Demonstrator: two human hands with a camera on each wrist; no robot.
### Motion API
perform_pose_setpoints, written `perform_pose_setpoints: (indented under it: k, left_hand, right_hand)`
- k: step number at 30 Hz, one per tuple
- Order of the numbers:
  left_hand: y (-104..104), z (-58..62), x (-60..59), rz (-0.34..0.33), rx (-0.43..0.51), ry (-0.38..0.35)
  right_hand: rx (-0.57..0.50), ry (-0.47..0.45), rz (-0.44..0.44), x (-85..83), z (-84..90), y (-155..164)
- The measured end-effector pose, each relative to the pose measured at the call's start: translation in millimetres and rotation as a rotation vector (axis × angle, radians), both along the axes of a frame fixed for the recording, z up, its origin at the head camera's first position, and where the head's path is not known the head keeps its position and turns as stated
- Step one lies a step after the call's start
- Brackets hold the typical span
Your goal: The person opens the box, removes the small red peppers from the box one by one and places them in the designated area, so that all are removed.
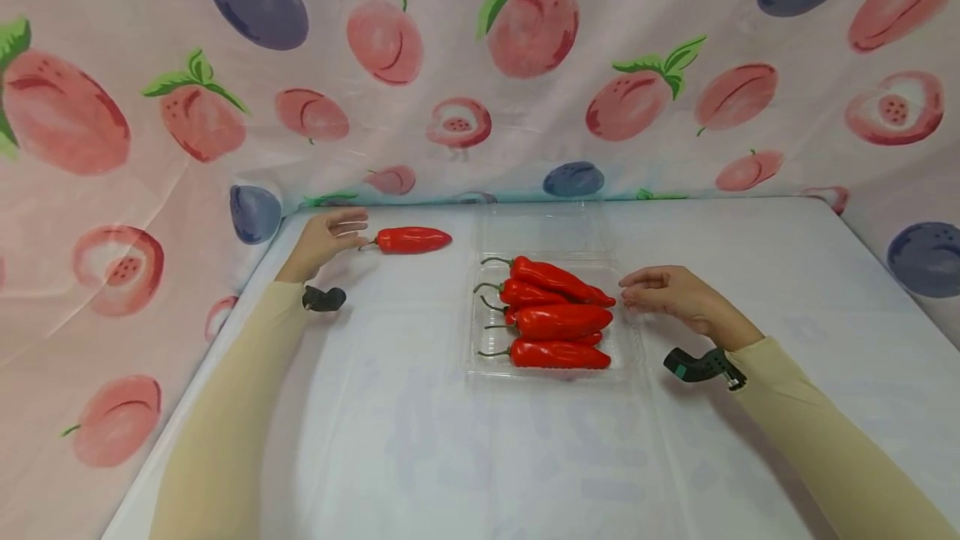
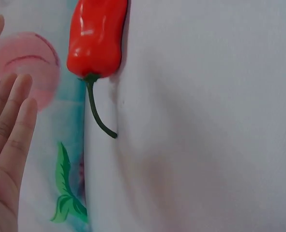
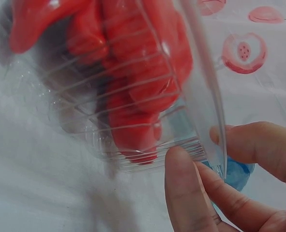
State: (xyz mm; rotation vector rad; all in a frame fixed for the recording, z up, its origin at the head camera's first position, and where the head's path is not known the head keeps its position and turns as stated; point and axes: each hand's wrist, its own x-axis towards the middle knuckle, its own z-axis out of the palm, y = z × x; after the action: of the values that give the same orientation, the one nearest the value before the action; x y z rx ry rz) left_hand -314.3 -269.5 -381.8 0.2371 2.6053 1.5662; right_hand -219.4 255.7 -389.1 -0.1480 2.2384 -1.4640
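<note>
Fingers pinched, our right hand (image 1: 675, 297) grips the clear container (image 1: 540, 227). Our left hand (image 1: 322, 242) (fingers extended) hangs near a pepper (image 1: 414, 240).

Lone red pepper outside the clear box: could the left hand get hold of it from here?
Very likely yes: the left hand is close to the lone pepper, its fingers extended and holding nothing, with no visible obstacle between.

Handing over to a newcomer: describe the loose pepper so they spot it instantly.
On the white table, look toward the back left, beside the left hand. A red pepper lies there, stem toward that hand. Unlike the other peppers, it is outside the clear container.
</note>
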Motion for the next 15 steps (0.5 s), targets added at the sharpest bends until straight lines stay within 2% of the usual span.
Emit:
perform_pose_setpoints:
  k: [4,15]
  left_hand:
    - [3.7,0.4,2.4,-0.024,-0.006,0.034]
    - [31.8,17.0,16.9,-0.131,-0.017,0.093]
  right_hand:
    - [0.001,-0.002,-0.002,-0.1,0.0,0.1]
    - [-0.016,-0.010,-0.007,-0.7,-0.8,-0.3]
